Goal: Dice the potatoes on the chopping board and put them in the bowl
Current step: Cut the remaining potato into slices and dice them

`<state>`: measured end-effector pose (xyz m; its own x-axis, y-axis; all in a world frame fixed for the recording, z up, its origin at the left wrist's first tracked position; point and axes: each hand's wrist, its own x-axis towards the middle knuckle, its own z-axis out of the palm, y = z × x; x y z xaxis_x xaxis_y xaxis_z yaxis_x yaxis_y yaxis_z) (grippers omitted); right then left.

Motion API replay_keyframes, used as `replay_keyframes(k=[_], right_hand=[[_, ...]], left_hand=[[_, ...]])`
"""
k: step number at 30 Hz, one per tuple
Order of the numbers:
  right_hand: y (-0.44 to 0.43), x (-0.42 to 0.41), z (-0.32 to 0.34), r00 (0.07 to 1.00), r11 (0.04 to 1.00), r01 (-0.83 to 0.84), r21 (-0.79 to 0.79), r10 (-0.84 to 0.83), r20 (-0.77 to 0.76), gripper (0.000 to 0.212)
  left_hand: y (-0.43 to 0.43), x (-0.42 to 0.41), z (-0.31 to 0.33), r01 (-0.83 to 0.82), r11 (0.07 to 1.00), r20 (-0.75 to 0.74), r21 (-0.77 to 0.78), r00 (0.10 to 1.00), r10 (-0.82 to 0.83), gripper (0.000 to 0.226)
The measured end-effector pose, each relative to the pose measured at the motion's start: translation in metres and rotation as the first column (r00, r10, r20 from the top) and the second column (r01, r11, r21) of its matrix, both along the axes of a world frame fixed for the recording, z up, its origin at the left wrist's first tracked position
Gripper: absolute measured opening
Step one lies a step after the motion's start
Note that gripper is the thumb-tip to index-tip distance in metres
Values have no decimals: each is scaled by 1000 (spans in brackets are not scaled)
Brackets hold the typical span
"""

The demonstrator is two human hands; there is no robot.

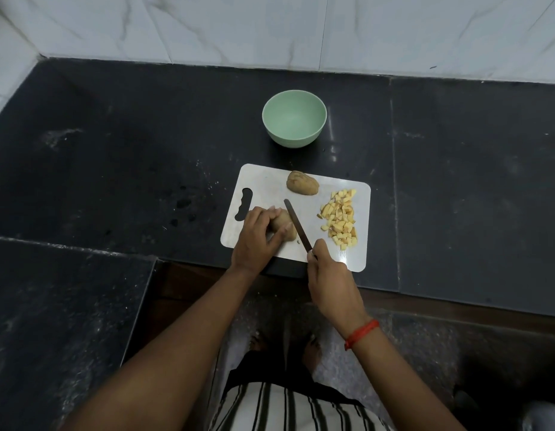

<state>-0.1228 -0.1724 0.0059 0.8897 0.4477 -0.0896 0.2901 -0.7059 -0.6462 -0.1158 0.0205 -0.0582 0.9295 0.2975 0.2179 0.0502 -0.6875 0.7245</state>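
my left hand (254, 236) curls round the potato (284, 227) at the chopping board (357, 256) near edge, right hand (327, 275) clamped on the knife (296, 224), blade just right of the potato, alongside its long axis.

Two brown potatoes (302, 186) and yellow dice (341, 219) on white chopping board (263, 185), green bowl (293, 136) upright beyond

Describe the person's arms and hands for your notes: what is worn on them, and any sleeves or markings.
The left forearm and right forearm are bare, with no sleeves in view. The left hand and right hand wear no gloves. A red thread band circles the right wrist; the left wrist carries nothing.
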Motion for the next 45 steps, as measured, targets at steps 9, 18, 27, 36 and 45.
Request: replay_keyframes(k=[9, 18, 27, 36, 45], right_hand=[[22, 19, 1, 1000, 999, 12, -37, -13, -27, 5], [47, 42, -6, 1000, 997, -22, -72, 23, 8, 16], [22, 6, -22, 997, 960, -44, -277, 60, 49, 20], [-36, -53, -31, 999, 981, -6, -195, -1, -36, 13], [-7, -25, -1, 990, 986, 102, 133, -113, 84, 19]], left_hand=[[3, -1, 0, 36, 999, 19, 31, 999, -36, 46], [3, 1, 3, 46, 998, 15, 49, 999, -46, 49], [3, 0, 0, 16, 998, -20, 53, 1000, -15, 60], [3, 1, 0, 10, 999, -23, 49, 1000, -9, 58], [2, 0, 2, 9, 999, 7, 40, 1000, -9, 56]])
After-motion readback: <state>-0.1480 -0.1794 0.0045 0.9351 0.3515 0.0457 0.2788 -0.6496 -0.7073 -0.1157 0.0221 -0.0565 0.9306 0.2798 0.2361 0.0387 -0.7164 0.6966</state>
